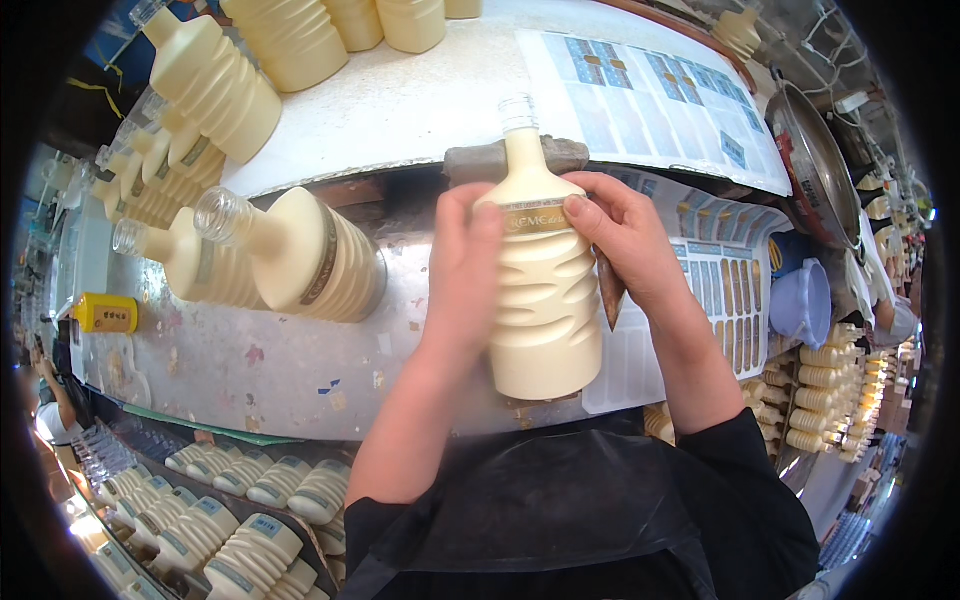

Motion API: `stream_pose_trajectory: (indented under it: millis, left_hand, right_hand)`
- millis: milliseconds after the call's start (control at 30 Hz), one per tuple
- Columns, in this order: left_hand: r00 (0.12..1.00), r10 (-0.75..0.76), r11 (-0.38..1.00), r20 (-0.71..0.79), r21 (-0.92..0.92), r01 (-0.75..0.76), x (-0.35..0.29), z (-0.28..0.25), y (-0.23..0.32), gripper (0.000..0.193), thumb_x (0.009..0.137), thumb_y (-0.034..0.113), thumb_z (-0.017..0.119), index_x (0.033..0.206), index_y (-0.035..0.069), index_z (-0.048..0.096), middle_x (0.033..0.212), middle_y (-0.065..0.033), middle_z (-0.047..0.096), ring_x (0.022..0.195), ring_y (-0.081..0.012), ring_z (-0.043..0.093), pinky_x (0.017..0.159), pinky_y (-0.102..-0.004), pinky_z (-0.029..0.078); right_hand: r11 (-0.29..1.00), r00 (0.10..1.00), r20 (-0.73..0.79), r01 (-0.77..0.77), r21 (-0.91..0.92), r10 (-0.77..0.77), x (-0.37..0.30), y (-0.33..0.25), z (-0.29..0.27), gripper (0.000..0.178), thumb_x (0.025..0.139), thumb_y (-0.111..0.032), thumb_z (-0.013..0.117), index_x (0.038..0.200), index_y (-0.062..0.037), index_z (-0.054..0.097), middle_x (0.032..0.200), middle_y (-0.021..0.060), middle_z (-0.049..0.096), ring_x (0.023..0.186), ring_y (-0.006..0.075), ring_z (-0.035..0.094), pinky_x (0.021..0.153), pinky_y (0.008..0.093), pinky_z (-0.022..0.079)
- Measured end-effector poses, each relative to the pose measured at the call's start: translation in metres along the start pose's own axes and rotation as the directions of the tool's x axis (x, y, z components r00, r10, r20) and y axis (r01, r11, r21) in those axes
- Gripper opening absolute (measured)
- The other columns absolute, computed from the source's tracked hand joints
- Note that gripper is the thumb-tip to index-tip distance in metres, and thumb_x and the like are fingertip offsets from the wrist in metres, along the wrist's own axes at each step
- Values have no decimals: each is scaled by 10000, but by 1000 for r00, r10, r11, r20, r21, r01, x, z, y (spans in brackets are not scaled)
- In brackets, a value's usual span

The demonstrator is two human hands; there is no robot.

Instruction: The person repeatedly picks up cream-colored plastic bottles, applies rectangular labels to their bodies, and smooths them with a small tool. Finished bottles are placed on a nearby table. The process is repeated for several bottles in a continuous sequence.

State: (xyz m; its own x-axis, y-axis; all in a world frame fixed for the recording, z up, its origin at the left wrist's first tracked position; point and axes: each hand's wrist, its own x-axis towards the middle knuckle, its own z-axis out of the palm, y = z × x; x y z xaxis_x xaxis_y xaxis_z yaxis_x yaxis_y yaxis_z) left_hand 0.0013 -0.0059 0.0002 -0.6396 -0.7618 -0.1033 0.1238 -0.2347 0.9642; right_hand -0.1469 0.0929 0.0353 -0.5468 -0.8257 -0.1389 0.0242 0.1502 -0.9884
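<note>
A cream-coloured bottle (545,325) with wavy ridged sides and a clear screw-thread neck lies in front of me, its neck pointing away over a grey block (480,160). Across its shoulder runs a narrow brownish label (535,218). My left hand (462,265), partly smeared by motion, is closed against the bottle's left side, fingers at the label's left end. On the other side my right hand (635,235) grips the shoulder, its thumb pressing the label's right end. Below that hand shows a brown pointed piece (610,292); whether I hold it is hidden.
Two cream bottles (320,255) stand left on the metal bench (420,395), near a yellow squeeze bottle (105,313). Label sheets (640,125) cover the raised white shelf (390,110) and the bench's right side. A lilac bucket (802,305) is at right; labelled bottles (255,555) fill the lower left.
</note>
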Motion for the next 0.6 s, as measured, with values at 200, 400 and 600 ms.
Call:
stream_pose_trajectory:
  millis: [200,400,600]
  left_hand:
    - [1000,-10,992,6,-130,11,-2,-4,3,357,1083,324,463,1289,35,511,1182,-106,592,1081,-159,562,967,-319,469]
    - [999,34,999,8,-23,-34,-1,-1,-2,364,1082,334,464,1292,38,497,1196,-107,583,1093,-154,558,971,-319,469]
    - [1000,-23,992,4,-121,23,-4,3,7,378,1092,361,431,1276,37,494,1192,-105,573,1088,-161,554,966,-322,461]
  right_hand:
    - [1000,1000,9,3,-24,-3,0,0,-1,445,947,-300,717,1229,40,655,916,45,704,833,68,621,759,229,495]
    - [996,998,49,-44,-80,48,0,0,-6,423,997,-264,671,1281,44,618,1087,89,713,979,100,643,867,244,511]
    - [996,1000,-21,6,-85,-7,2,7,-4,520,914,-361,729,1238,40,661,878,64,690,820,103,626,757,268,505]
